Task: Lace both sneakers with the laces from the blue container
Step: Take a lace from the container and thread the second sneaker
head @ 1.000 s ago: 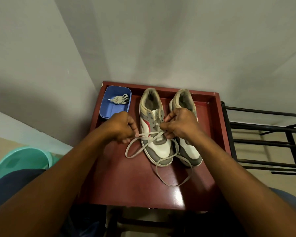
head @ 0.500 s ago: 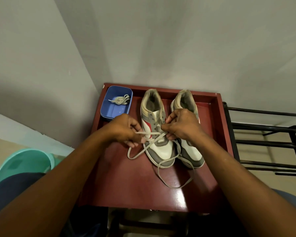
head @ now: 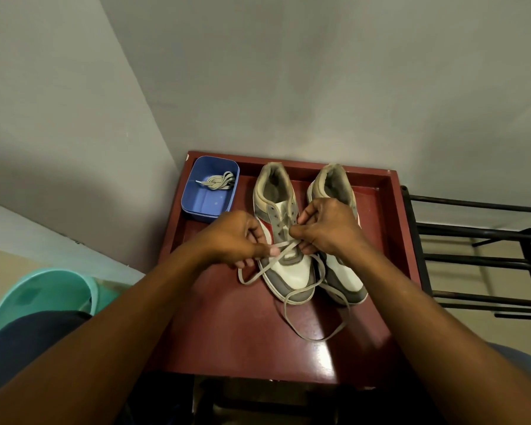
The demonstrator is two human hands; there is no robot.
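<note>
Two slack runs of the lace (head: 318, 339) trail off the toe toward the near edge of the table (head: 227, 338). I leave them loose there so I have length to draw through the eyelets.

Just past that slack, my left hand (head: 230, 237) is curled, with thumb and fingertips pinching one strand and drawing it out to the left of the shoe. My right hand (head: 328, 225) is curled as well and pinches the other strand right over the eyelet rows. The strands cross between my hands, low on the shoe, and I hold them taut so the crossing lies flat. I judge that most rows higher up the tongue are not yet threaded.

The sneaker I am lacing (head: 292, 273) stands mid-table, toe toward me and heel toward the far edge, which puts the eyelets under my fingers. The second sneaker (head: 348, 280) stands just beside it on the right, facing the same way. My right hand hides its eyelets, so I cannot tell whether it is laced.

At the far left corner sits the blue container (head: 203, 204), with the spare lace (head: 219, 183) bundled inside for the other shoe.
</note>
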